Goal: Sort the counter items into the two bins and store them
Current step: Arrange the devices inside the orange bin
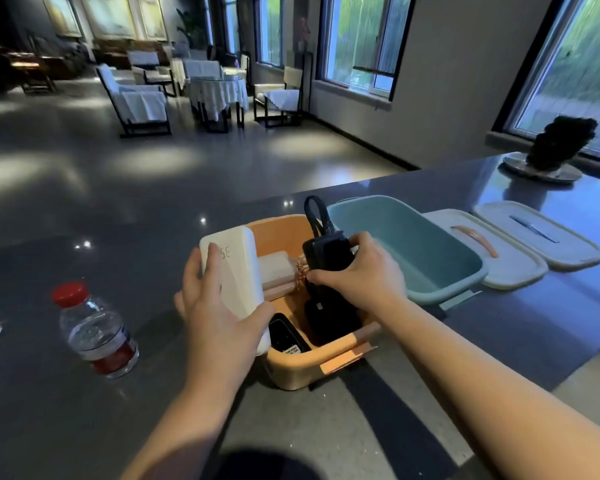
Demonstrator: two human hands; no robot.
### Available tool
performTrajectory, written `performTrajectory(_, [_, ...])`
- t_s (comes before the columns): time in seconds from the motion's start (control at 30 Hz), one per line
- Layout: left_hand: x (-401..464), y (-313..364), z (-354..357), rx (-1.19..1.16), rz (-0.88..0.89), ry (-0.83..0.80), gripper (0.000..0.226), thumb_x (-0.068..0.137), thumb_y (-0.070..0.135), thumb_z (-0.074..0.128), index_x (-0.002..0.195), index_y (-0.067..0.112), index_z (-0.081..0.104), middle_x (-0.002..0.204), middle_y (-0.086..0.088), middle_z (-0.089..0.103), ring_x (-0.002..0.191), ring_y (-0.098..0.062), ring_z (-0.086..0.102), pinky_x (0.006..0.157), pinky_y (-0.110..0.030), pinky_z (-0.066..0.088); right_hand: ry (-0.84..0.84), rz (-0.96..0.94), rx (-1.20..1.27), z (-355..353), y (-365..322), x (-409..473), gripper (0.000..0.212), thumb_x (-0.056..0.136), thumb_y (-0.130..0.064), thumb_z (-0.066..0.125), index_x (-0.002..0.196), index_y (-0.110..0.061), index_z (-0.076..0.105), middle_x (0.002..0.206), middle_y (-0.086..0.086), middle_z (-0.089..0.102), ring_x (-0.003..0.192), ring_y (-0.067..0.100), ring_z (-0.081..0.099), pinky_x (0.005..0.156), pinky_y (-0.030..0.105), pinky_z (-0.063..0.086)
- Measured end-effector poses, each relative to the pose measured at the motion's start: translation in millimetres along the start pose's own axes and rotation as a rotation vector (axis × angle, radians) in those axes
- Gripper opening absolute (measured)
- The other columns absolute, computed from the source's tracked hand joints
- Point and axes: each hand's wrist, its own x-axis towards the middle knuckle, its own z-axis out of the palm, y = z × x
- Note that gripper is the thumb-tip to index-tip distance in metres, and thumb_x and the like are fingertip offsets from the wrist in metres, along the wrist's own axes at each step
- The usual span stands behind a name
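An orange bin (302,370) stands on the dark counter (84,410) in front of me, with an empty teal bin (440,285) right behind it. My left hand (215,320) grips a white power bank (232,268) with lit digits, held over the orange bin's left rim. My right hand (364,271) grips a black power bank (326,252) with a looped cable, upright inside the orange bin. In that bin also lie a pale box (276,271), a black device (286,336) and another dark item (329,317).
A water bottle (96,332) with a red cap stands on the counter to the left. Two pale lids (492,252) (541,233) lie to the right of the teal bin. A dark ornament on a plate (551,157) sits at the far right. Beyond are chairs and tables.
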Motion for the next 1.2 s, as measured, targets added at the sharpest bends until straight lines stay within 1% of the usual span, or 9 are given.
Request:
performTrajectory(0.33, [5.5,0.3,11.7,0.039,-0.054,0.091,0.1,0.068,0.014,0.078,0.147,0.036,0.02,0.146,0.028,0.016,0.114,0.008,0.015,0.096,-0.023,0.021,-0.376,-0.149,-0.562,44.5,14.4,26.2,0.094,0.061,-0.068,0.073,0.129,-0.019,0.032,0.077,-0.005,0.05,0.067,0.015,0.053,0.054,0.029,0.041])
performTrajectory(0.43, [9.6,1.6,13.5,0.057,-0.074,0.114,0.101,0.068,0.016,0.079,0.148,0.036,0.019,0.145,0.029,0.015,0.115,0.009,0.014,0.095,-0.023,0.022,-0.487,-0.139,-0.718,45.8,9.6,32.9,0.106,0.058,-0.074,0.072,0.136,-0.013,0.035,0.087,0.001,0.058,0.076,0.019,0.058,0.057,0.03,0.041])
performTrajectory(0.67, [17.6,8.7,30.0,0.046,-0.04,0.092,0.102,0.067,0.016,0.077,0.147,0.037,0.019,0.143,0.032,0.015,0.116,0.007,0.016,0.091,-0.015,0.021,-0.592,-0.17,-0.817,42.2,5.0,33.9,0.074,0.07,-0.078,0.059,0.104,-0.011,0.06,0.073,0.0,0.057,0.061,0.013,0.055,0.051,0.026,0.039])
performTrajectory(0.73, [19.1,9.4,33.9,0.049,-0.034,0.079,0.102,0.066,0.017,0.076,0.147,0.038,0.018,0.144,0.032,0.014,0.12,0.004,0.017,0.096,-0.021,0.022,-0.507,-0.204,-0.589,24.9,2.8,41.0,0.062,0.085,-0.07,0.047,0.103,-0.013,0.062,0.074,-0.001,0.058,0.066,0.013,0.058,0.059,0.028,0.046])
performTrajectory(0.8, [21.3,13.2,39.1,0.04,-0.031,0.064,0.101,0.066,0.02,0.076,0.145,0.041,0.017,0.146,0.031,0.013,0.123,0.004,0.016,0.1,-0.023,0.021,-0.414,-0.136,-0.039,0.5,-2.5,47.0,0.052,0.093,-0.062,0.041,0.106,-0.018,0.065,0.076,-0.002,0.063,0.071,0.015,0.062,0.066,0.032,0.051])
performTrajectory(0.9, [25.5,23.9,51.0,0.005,-0.026,0.001,0.097,0.066,0.023,0.076,0.137,0.05,0.015,0.15,0.027,0.014,0.128,0.002,0.015,0.102,-0.02,0.019,-0.617,0.055,0.781,-22.6,-22.6,37.3,0.045,0.09,-0.057,0.051,0.112,-0.02,0.064,0.091,0.002,0.074,0.082,0.017,0.072,0.068,0.033,0.058])
performTrajectory(0.97, [25.2,30.2,60.3,0.009,0.015,-0.062,0.093,0.065,0.027,0.073,0.131,0.058,0.016,0.152,0.025,0.012,0.135,0.002,0.01,0.106,-0.016,0.013,-0.655,0.042,0.884,-18.4,-29.0,28.5,0.042,0.086,-0.05,0.063,0.11,-0.015,0.065,0.095,0.005,0.075,0.085,0.019,0.073,0.068,0.036,0.059])
performTrajectory(1.1, [21.5,37.0,70.5,0.041,0.043,-0.125,0.094,0.064,0.03,0.073,0.124,0.069,0.012,0.149,0.035,0.011,0.125,0.021,0.004,0.097,0.002,0.006,-0.467,0.109,0.903,-9.8,-23.6,26.7,0.03,0.085,-0.032,0.072,0.104,-0.009,0.066,0.089,0.009,0.075,0.085,0.025,0.073,0.081,0.052,0.057])
performTrajectory(1.2, [24.3,31.8,67.9,-0.109,-0.04,-0.152,0.099,0.061,0.032,0.082,0.138,0.053,0.024,0.14,0.03,0.034,0.124,0.015,0.031,0.099,-0.009,0.031,-0.465,0.137,0.922,-9.5,-12.1,31.6,0.022,0.09,-0.027,0.066,0.1,-0.008,0.07,0.089,0.012,0.075,0.087,0.028,0.072,0.077,0.046,0.058])
